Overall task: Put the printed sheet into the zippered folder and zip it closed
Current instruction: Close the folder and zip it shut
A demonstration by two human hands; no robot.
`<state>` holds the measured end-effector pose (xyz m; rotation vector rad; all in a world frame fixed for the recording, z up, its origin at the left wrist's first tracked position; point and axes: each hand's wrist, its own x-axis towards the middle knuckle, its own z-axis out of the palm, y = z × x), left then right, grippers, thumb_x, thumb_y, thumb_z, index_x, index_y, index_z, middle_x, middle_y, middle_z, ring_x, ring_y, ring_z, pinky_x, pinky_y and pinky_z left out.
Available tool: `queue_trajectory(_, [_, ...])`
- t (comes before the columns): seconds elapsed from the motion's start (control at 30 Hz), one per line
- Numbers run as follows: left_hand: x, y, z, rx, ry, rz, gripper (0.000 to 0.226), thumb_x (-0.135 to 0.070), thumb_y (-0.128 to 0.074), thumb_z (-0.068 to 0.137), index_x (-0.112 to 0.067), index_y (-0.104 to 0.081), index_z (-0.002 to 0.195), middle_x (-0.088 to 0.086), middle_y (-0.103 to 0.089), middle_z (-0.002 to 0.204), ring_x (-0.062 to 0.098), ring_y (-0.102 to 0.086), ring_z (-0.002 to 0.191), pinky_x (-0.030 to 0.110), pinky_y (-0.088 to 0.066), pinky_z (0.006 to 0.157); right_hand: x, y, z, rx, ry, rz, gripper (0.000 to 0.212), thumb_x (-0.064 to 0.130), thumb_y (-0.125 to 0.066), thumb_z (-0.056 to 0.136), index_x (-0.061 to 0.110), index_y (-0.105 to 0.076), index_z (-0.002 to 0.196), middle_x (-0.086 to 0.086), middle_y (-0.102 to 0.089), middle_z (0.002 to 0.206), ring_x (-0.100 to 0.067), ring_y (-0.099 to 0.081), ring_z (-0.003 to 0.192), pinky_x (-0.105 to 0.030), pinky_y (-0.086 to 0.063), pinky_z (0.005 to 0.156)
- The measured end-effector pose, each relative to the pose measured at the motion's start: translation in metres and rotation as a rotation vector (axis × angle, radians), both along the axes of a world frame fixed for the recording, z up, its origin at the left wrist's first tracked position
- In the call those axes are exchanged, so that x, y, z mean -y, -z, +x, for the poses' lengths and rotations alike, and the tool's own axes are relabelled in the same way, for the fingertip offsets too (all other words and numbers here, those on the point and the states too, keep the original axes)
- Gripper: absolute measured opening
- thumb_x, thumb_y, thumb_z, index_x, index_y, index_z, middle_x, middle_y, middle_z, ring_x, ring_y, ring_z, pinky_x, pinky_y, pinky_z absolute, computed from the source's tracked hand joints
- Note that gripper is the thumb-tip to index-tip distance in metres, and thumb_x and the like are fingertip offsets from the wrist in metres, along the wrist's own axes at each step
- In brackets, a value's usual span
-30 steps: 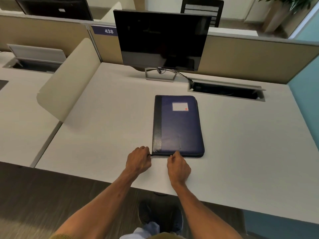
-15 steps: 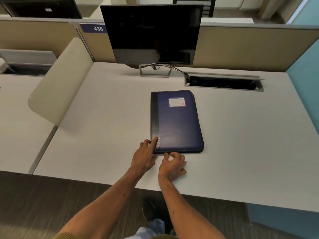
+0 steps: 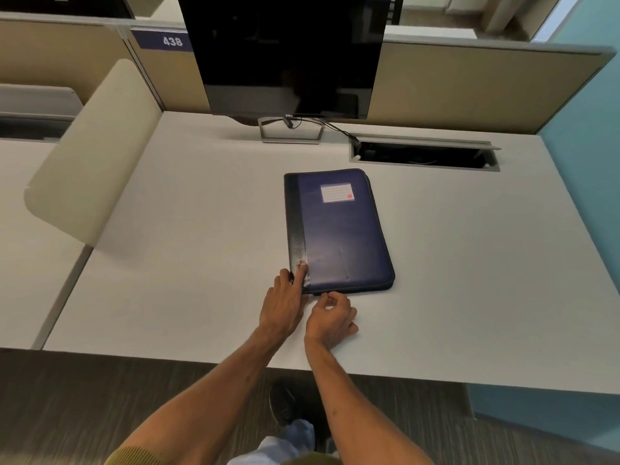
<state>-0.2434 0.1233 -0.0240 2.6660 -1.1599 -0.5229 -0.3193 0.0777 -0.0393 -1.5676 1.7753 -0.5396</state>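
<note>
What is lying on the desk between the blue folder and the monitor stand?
Nothing: in the head view, only bare desk separates the folder from the monitor stand.

This was an open-plan office: a pale desk (image 3: 188, 229) carried a dark Dell monitor (image 3: 285, 55) at its far edge, with tan cubicle partitions (image 3: 469, 85) just behind it. A numbered plate (reading 438) (image 3: 163, 39) sat left of the monitor, a cable hatch (image 3: 423, 154) to its right.

The printed sheet is hidden; the monitor (image 3: 285, 55) is cut off by the top edge.
</note>
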Motion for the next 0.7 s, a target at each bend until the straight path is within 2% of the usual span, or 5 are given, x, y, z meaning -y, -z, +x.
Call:
queue_trajectory(0.13, [-0.002, 0.0, -0.001, 0.002, 0.011, -0.005, 0.074, -0.046, -0.05, 0.111, -0.025, -0.012, 0.171, 0.013, -0.044, 0.142, 0.027, -0.058, 0.115, 0.035, -0.057, 0.097, -0.01, 0.001, 0.005, 0.001, -0.079, -0.036, 0.007, 0.017, -0.068, 0.099, 0.018, -0.072, 0.105, 0.001, -0.074, 0.108, -0.019, -0.063, 0.108, -0.038, -0.041, 0.098])
queue_trajectory(0.33, [-0.011, 0.002, 0.005, 0.028, 0.02, 0.027, 0.073, -0.022, -0.044, 0.113, -0.023, -0.002, 0.173, 0.016, -0.04, 0.148, 0.026, -0.057, 0.117, 0.036, -0.057, 0.101, 0.011, -0.005, -0.005, -0.052, -0.047, -0.071, 0.007, 0.014, -0.07, 0.097, 0.017, -0.071, 0.103, -0.002, -0.071, 0.105, -0.021, -0.063, 0.106, -0.042, -0.045, 0.096])
queue_trajectory(0.7, [-0.03, 0.001, 0.03, 0.123, 0.073, 0.1, 0.076, -0.021, -0.044, 0.112, -0.021, 0.001, 0.173, 0.013, -0.038, 0.153, 0.025, -0.053, 0.123, 0.038, -0.05, 0.105, 0.077, -0.016, -0.069, -0.156, -0.072, -0.181, 0.01, 0.012, -0.063, 0.104, 0.011, -0.073, 0.106, -0.007, -0.071, 0.11, -0.027, -0.067, 0.097, -0.043, -0.046, 0.091])
